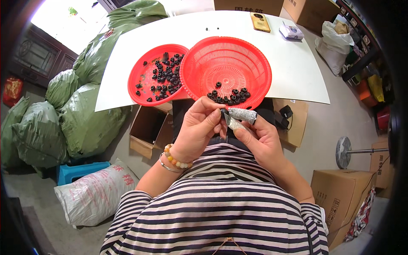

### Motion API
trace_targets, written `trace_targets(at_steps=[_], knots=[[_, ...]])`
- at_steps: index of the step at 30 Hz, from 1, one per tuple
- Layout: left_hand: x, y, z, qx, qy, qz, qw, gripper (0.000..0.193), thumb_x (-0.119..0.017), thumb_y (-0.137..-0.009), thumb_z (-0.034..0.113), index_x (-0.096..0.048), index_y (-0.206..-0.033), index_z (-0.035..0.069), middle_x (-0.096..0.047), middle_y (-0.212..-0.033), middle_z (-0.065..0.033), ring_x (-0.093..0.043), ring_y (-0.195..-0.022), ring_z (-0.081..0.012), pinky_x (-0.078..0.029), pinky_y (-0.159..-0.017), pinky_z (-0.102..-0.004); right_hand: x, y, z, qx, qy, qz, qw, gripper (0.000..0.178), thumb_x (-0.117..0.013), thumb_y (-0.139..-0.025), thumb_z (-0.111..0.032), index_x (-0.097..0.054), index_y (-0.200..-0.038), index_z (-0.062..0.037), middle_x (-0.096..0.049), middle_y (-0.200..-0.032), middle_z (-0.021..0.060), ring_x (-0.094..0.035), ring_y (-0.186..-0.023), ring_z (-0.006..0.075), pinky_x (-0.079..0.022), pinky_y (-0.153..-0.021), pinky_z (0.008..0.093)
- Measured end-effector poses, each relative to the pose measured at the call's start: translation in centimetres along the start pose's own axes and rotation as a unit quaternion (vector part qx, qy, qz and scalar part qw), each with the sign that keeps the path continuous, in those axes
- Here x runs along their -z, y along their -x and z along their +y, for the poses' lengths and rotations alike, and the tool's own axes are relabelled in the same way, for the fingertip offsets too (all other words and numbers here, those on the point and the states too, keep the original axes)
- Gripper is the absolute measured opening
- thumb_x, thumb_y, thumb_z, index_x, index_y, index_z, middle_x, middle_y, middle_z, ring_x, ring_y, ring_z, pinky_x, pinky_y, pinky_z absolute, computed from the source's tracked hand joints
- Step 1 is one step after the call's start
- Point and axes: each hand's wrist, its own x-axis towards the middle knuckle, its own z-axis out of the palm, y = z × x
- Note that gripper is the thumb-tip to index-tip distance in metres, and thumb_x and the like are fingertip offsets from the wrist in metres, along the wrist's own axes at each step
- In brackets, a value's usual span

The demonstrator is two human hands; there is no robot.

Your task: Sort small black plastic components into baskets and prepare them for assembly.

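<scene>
Far left: green sacks (91, 121) piled on the floor (29, 208), hemming in the surface's (293, 80) left side. White sack (95, 193) lower down.

Shallow red tray (132, 78) near the left edge, loose black parts (170, 74) in it, mostly on its right half. Its near rim reaches the surface's near edge. Open cardboard box (148, 129) below that edge.

Left hand (197, 123) just off the near edge, over the lap: thumb and fingers pinched together on one black part (223, 112).

Red basket (259, 46) overlaps the tray's right rim in view; its near rim crosses the near edge. Black parts bunched at its near side. Two tiny dark bits by the far edge.

Right hand (261, 136) meets the left: fingers clamped on a pale wrapped piece (235, 123), kind unclear; index finger in a grey sleeve (243, 115).

Wide stretch of surface from basket to curved right edge; yellow phone (260, 23) and white packet (291, 32) at its far end. Carton (340, 199) on the floor, lower right.
</scene>
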Motion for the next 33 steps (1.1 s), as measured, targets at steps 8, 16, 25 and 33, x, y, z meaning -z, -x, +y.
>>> trace_targets(at_steps=[8, 16, 25, 33], knots=[[-0.1, 0.0, 0.0, -0.001, -0.016, 0.022, 1.0, 0.011, -0.048, -0.088, 0.006, -0.05, -0.097, 0.001, -0.051, -0.071, -0.0027, -0.051, -0.062, -0.0084, -0.046, -0.058, -0.0229, -0.4, -0.1, 0.1, 0.006, -0.009, 0.01, 1.0, 0.025, -0.049, -0.087, -0.005, -0.049, -0.111, 0.003, -0.058, -0.095, 0.0056, -0.053, -0.089, 0.0086, -0.042, -0.081, 0.0225], [-0.1, 0.0, -0.2, 0.021, 0.002, 0.011, 1.0, 0.01, -0.047, -0.088, 0.008, -0.05, -0.096, 0.003, -0.052, -0.073, -0.0033, -0.05, -0.062, -0.007, -0.046, -0.058, -0.0227, -0.1, -0.5, 0.1, -0.001, -0.033, -0.005, 0.999, 0.024, -0.048, -0.089, -0.008, -0.048, -0.11, 0.0019, -0.057, -0.093, 0.0047, -0.053, -0.085, 0.0082, -0.042, -0.078, 0.0212], [0.1, -0.2, -0.2, 0.135, 0.129, -0.02, 0.982, 0.013, -0.047, -0.09, 0.019, -0.049, -0.093, 0.007, -0.046, -0.071, -0.0003, -0.039, -0.055, -0.0041, -0.039, -0.049, -0.0188, 1.1, -1.2, 0.6, -0.059, -0.087, 0.048, 0.993, 0.023, -0.049, -0.089, -0.015, -0.048, -0.107, -0.0007, -0.056, -0.09, 0.0018, -0.053, -0.083, 0.0062, -0.043, -0.076, 0.0215], [-0.3, 0.0, -0.1, 0.168, 0.112, -0.013, 0.979, 0.012, -0.047, -0.089, 0.019, -0.048, -0.094, 0.008, -0.043, -0.069, 0.0007, -0.037, -0.055, -0.0036, -0.037, -0.046, -0.0174, -0.2, -2.6, -0.3, -0.076, -0.087, 0.037, 0.993, 0.024, -0.055, -0.086, -0.015, -0.049, -0.106, -0.0029, -0.057, -0.092, 0.0017, -0.053, -0.082, 0.0054, -0.042, -0.072, 0.0192]])
